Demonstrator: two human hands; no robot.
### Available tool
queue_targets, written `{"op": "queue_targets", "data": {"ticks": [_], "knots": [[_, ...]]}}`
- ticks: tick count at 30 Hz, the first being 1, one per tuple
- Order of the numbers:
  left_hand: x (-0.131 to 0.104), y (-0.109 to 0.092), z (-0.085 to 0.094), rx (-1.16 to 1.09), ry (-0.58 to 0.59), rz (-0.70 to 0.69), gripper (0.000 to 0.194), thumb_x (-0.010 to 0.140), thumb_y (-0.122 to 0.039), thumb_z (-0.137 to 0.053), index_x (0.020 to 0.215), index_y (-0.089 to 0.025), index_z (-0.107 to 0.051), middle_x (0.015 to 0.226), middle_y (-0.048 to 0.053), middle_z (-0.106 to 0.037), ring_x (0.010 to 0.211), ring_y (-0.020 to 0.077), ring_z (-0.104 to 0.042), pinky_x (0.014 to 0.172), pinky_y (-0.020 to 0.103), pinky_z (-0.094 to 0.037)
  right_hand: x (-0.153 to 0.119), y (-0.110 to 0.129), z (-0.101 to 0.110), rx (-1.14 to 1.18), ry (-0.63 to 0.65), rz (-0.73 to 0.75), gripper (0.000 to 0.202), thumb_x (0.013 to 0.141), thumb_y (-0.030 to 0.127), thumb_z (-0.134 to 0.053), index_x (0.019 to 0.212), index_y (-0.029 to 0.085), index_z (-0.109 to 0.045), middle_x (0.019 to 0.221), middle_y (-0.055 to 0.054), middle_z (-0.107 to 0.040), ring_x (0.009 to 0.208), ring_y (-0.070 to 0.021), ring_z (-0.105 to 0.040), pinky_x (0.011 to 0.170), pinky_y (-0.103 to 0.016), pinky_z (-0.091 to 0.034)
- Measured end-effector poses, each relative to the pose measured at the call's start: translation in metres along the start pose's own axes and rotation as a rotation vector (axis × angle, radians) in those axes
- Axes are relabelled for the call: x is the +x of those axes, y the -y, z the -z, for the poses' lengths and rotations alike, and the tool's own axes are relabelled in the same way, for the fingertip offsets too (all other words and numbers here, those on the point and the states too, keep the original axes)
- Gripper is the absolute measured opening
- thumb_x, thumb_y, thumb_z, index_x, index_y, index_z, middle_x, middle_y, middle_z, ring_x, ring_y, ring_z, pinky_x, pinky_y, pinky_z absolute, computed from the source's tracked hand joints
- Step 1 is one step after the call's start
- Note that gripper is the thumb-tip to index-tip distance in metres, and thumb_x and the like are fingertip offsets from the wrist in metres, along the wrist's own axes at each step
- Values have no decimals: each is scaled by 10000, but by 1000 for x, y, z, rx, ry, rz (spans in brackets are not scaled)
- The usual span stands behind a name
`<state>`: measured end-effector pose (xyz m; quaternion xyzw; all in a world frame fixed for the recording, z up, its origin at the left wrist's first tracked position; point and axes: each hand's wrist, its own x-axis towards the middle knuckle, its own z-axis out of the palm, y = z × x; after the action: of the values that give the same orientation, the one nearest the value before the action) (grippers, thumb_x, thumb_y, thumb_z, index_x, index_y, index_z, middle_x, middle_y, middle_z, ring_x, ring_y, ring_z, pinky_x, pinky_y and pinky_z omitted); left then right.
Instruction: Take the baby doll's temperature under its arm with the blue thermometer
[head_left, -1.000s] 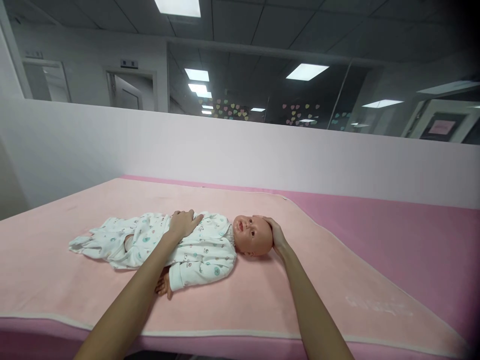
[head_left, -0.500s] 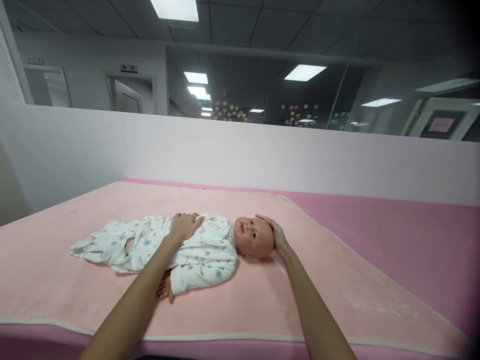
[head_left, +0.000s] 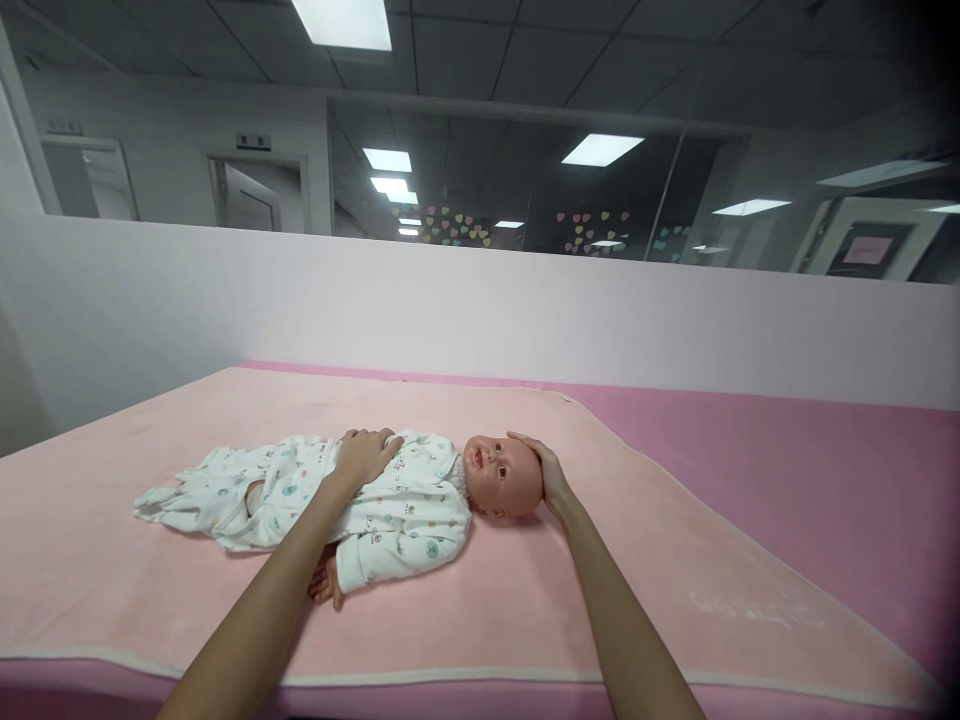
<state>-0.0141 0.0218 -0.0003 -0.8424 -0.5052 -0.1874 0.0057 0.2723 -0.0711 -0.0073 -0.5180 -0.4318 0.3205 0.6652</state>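
A baby doll (head_left: 502,478) lies on its back on a peach mat (head_left: 517,630), head to the right and legs to the left. It wears white patterned clothes (head_left: 401,510). My left hand (head_left: 364,457) rests flat on the doll's belly, fingers stretched over the cloth and holding nothing. At the crown of the doll's head is my right hand (head_left: 547,472), its palm and fingers laid along the curve, not closed round it. One doll hand (head_left: 326,582) shows beside my left forearm.
Pink padding (head_left: 825,470) shows around the mat at the right and along the back. Behind it stands a low white wall (head_left: 480,310), with glass panes, heart stickers and doorways beyond.
The whole view has shifted very slightly. Both hands keep their places on the doll, which lies as before.
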Motion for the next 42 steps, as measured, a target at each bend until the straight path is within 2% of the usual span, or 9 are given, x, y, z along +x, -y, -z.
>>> {"op": "queue_targets", "data": {"ticks": [12,18,24,31,42], "knots": [[0,1,-1,13,-15,6,536,836,-517,-167,1049,-232,-567,937,80,-647,944,234,-541,888,377,-285,2,-3,0,50,33,-28,326,623,380,-530,819,159,-667,923,-43,-658,929,-224,-578,849,-314,-442],[1,2,-4,2,-39,-9,541,833,-522,-163,1034,-231,-572,914,79,-653,920,237,-548,873,381,-296,1,-1,0,30,25,-20,306,619,379,-540,814,179,-667,1005,-36,-632,991,-233,-548,880,-327,-429],[2,4,-5,-4,-48,-11,550,833,-530,-156,1028,-236,-578,921,78,-654,920,240,-549,872,388,-299,3,-3,3,-9,6,16,360,646,393,-520,916,189,-643,1143,-24,-563,1087,-234,-484,931,-351,-388],[2,4,-5,4,-53,-18,555,834,-528,-154,1014,-224,-581,886,75,-660,905,243,-554,865,392,-300,3,-3,2,39,-3,-7,350,623,391,-537,893,200,-652,1134,-2,-569,1069,-217,-491,914,-305,-392],[1,3,-4,7,-49,-18,551,836,-520,-152,1022,-225,-579,908,81,-656,912,239,-555,863,391,-300,1,-1,1,38,-9,-5,369,615,401,-546,900,190,-648,1116,-16,-578,1041,-220,-508,910,-315,-391]]}}
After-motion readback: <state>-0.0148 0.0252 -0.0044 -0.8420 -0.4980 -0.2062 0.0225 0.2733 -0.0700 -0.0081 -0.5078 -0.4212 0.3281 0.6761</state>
